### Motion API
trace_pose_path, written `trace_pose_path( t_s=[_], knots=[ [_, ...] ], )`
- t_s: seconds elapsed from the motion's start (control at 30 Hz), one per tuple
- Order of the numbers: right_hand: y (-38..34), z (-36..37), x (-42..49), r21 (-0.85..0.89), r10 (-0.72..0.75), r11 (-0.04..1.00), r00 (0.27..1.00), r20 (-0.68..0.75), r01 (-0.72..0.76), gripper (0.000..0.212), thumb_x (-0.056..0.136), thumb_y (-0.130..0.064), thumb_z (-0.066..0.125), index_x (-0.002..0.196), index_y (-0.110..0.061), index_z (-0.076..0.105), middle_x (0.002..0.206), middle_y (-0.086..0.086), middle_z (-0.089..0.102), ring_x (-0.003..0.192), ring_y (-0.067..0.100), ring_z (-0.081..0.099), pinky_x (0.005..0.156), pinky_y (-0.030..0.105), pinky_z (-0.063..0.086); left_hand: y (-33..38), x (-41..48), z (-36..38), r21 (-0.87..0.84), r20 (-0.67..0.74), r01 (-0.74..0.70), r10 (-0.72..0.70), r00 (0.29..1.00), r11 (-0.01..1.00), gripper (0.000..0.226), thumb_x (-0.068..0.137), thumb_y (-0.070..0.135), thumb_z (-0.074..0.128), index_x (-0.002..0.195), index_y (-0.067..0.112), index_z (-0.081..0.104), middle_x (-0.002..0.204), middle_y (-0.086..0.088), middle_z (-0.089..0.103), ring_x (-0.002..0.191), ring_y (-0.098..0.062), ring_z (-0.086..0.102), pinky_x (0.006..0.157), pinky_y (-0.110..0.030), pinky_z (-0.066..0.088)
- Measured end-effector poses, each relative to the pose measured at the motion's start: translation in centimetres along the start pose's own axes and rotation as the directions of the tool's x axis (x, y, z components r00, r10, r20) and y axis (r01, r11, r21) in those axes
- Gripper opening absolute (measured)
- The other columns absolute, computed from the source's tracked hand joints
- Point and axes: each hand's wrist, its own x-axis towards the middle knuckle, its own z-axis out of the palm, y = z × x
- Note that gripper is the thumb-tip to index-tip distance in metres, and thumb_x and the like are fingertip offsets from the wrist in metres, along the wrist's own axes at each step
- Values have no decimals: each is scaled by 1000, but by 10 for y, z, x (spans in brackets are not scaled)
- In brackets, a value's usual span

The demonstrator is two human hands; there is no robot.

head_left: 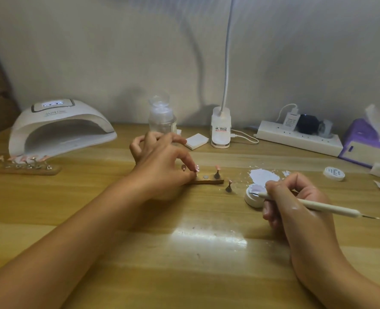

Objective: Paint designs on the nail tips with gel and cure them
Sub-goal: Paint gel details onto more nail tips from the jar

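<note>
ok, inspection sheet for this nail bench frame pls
Surface: wooden table, glare patch, white smears at right.
Job's things: open gel pot; brush; holder carrying an upright tip stand; loose stand beside it; second holder of tips far left; cure lamp, display lit.
Clutter: glass jar, white pad, pot lid, tissue box.
Hands: left hand pinches the leftmost stand; right hand grips brush, tip in gel pot.
Cables: power strip with plugs; white cable from desk lamp base.
Surroundings: pale wall.

Open tabletop (195, 264) in front; curing lamp (59, 128), bottle (161, 117), power strip (298, 139) line the back.
</note>
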Motion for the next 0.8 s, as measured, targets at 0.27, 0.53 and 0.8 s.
trace_pose_path(
  t_s=[0.27,0.53,0.8],
  knots=[
    [0,0,0,-22,18,1000,1000,15,-18,30,91,-6,58,66,-15,45,46,4,52,38,5,45,36,15,35,-3,1,1,72,-27,-61,63,998,996,15,73,55,73,67,47,62,142,20,40,132,-6,15,109,-32,-8],
    [0,0,1,-37,24,999,999,22,-23,28,91,-6,59,67,-14,47,46,5,53,39,5,46,37,15,36,-6,0,3,67,-34,-74,77,996,995,23,75,54,69,95,47,62,147,17,34,133,-8,15,111,-31,-10],
    [2,-2,2,-2,2,1000,1000,-26,-2,30,93,-13,63,66,-19,48,45,2,53,39,4,46,37,14,35,5,-3,2,113,-59,-158,165,984,981,48,73,62,65,116,45,52,144,13,35,135,-13,17,111,-33,-6]
  ],
)
